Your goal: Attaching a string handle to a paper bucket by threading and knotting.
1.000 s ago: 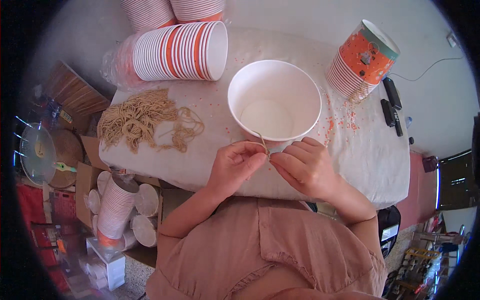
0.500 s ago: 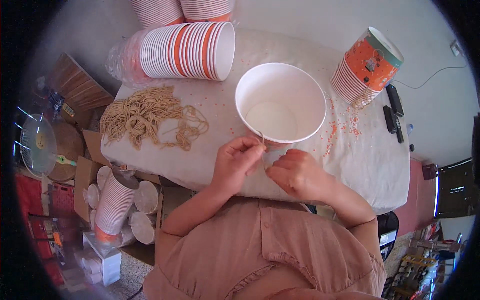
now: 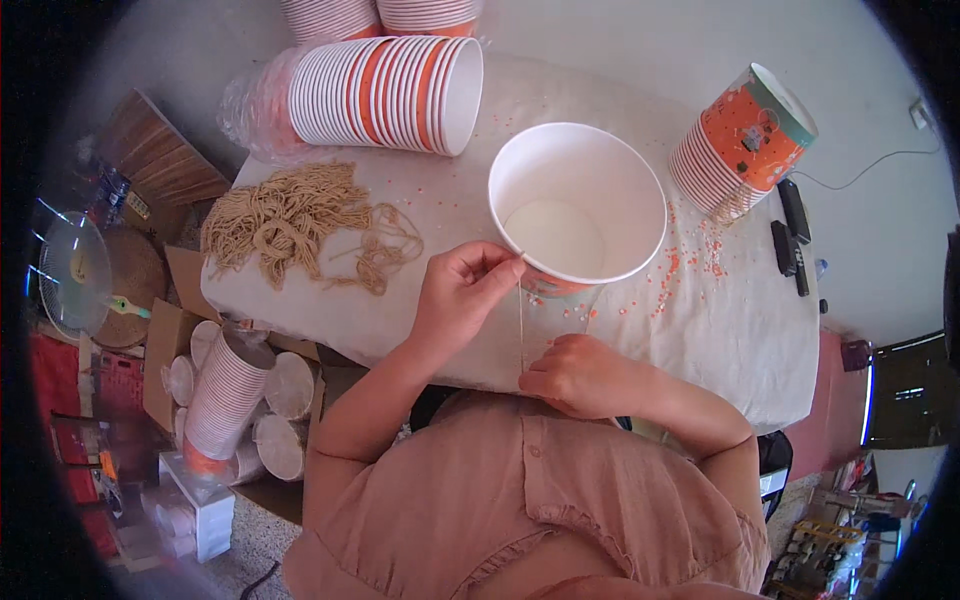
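A large white-lined paper bucket [image 3: 580, 175] stands upright in front of me, its outside orange and green low down. My left hand [image 3: 450, 300] is closed at the near side of its rim, thumb and forefinger pinching a thin tan cord [image 3: 522, 325]. From there the cord runs straight down to my right hand [image 3: 580, 375], which is closed around its lower part close to the table edge. Another thin strand shows between the bucket's near wall and my right hand.
On the left of the cloth-covered table [image 3: 450, 345] lies a pile of tan cords [image 3: 285, 215]. Behind it rests a sideways stack of buckets [image 3: 375, 95] in plastic. An upright bucket stack [image 3: 740, 145] is at right, near black devices [image 3: 788, 240]. Orange scraps [image 3: 672, 262] are scattered about.
My right hand has moved down toward me, and the cord is now stretched between both hands. The left hand has risen slightly, staying at the rim.
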`<state>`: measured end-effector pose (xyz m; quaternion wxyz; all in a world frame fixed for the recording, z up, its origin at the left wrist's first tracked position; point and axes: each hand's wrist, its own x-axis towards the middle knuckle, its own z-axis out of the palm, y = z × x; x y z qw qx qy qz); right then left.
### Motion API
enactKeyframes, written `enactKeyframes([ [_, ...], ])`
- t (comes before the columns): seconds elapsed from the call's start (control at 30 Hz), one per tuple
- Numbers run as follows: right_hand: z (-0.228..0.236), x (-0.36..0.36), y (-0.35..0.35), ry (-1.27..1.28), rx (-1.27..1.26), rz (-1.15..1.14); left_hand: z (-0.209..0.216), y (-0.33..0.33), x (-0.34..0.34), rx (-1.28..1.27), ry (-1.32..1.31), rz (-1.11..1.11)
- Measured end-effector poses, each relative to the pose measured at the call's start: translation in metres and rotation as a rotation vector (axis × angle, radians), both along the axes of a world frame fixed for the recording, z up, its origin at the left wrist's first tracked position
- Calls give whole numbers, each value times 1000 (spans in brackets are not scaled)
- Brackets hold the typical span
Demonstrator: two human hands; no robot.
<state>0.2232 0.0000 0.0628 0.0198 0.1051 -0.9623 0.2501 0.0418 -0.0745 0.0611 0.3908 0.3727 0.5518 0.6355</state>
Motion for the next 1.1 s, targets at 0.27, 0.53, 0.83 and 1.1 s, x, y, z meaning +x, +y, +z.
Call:
enactKeyframes([
  [0.27, -17, -15, -8, 63, -28, 32, 6, 8, 2, 54, -6, -41],
  [0.53, -9, -11, -2, 62, -50, 37, 7, 11, 2, 97, 60, -20],
  [0.83, 89, 31, 44, 395, -391, -516, -1, -18, -4, 339, 607, 184],
  [1.1, 89, 21, 82, 602, -564, -696, 27, 8, 39, 375, 905, -90],
])
